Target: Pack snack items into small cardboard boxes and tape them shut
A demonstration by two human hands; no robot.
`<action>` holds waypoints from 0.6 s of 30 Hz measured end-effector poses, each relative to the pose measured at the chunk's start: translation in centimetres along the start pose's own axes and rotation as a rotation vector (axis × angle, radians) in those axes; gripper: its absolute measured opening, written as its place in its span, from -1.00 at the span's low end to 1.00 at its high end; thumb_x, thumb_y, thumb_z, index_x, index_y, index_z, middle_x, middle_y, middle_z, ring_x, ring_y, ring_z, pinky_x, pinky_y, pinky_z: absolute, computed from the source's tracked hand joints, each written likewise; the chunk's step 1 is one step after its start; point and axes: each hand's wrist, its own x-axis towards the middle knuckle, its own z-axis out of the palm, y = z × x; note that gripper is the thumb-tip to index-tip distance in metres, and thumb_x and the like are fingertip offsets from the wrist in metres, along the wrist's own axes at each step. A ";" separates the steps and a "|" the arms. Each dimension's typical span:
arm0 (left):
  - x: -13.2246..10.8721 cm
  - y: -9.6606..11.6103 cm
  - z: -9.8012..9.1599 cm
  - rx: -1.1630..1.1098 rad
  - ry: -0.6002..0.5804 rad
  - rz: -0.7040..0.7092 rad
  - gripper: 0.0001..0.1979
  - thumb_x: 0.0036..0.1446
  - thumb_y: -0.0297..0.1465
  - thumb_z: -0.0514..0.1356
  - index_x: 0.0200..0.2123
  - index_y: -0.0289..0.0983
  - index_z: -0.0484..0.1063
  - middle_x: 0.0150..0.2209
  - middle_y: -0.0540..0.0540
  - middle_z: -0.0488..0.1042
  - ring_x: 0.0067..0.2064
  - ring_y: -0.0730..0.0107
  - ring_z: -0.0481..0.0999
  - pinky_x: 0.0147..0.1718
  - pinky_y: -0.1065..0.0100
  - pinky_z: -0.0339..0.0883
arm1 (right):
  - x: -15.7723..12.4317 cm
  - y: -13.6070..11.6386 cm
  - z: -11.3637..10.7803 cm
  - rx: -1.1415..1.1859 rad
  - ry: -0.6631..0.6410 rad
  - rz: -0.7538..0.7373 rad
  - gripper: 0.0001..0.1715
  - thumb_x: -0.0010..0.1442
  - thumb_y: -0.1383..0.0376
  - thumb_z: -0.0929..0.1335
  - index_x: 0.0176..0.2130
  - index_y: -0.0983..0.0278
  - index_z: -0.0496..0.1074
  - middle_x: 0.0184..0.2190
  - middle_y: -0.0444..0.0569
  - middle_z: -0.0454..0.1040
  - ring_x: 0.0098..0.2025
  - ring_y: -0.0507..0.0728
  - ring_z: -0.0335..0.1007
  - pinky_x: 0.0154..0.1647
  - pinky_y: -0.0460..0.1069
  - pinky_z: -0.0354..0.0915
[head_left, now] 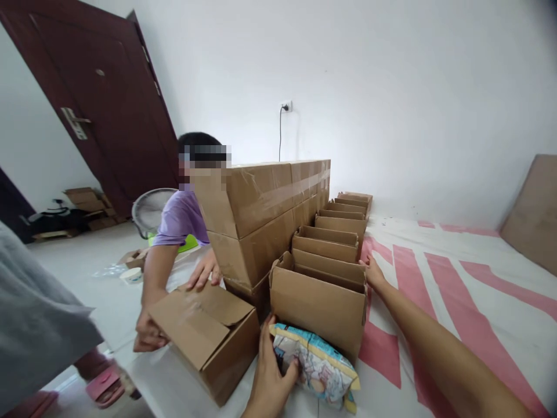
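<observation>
Grips snack bag by its near edge with left hand, thumb on top, fingers curled under. Holds it flat on striped sheet, touching front wall of nearest open box, not yet inside. Rests right hand on that box's far right corner, fingers loosely together. Shows row of open boxes behind, insides hidden; looks barely started. Shows taped stack left of row, co-worker's hand spread on flapped box.
</observation>
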 end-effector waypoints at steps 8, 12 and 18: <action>0.5 1.9 0.7 0.036 -0.016 -0.041 -0.28 0.10 -0.26 0.16 0.29 -0.36 0.04 0.28 -0.38 0.18 0.31 -0.03 0.18 0.27 -0.07 0.05 | -18.2 -7.2 -4.8 -0.164 0.108 -0.529 -0.48 0.23 0.14 0.28 0.15 0.22 0.28 0.13 0.14 0.35 0.18 0.33 0.24 0.20 0.30 0.16; 0.7 2.4 0.5 0.004 -0.015 -0.023 -0.29 0.12 -0.25 0.18 0.28 -0.35 0.05 0.29 -0.38 0.17 0.32 0.00 0.17 0.27 -0.05 0.04 | -26.1 -8.7 -2.5 -0.367 -0.590 -0.934 -0.40 0.19 0.39 0.32 0.17 -0.04 0.32 0.20 -0.11 0.37 0.26 0.28 0.21 0.32 0.29 -0.01; 0.1 2.0 0.0 -0.047 0.078 -0.036 -0.49 0.30 -0.26 -0.07 0.26 -0.32 0.09 0.28 -0.35 0.20 0.31 0.08 0.21 0.26 -0.01 0.08 | -26.5 -7.0 3.4 -0.575 -0.807 -0.824 -0.20 0.10 0.56 0.30 0.27 0.12 0.22 0.34 -0.04 0.12 0.40 0.32 -0.08 0.40 0.36 -0.23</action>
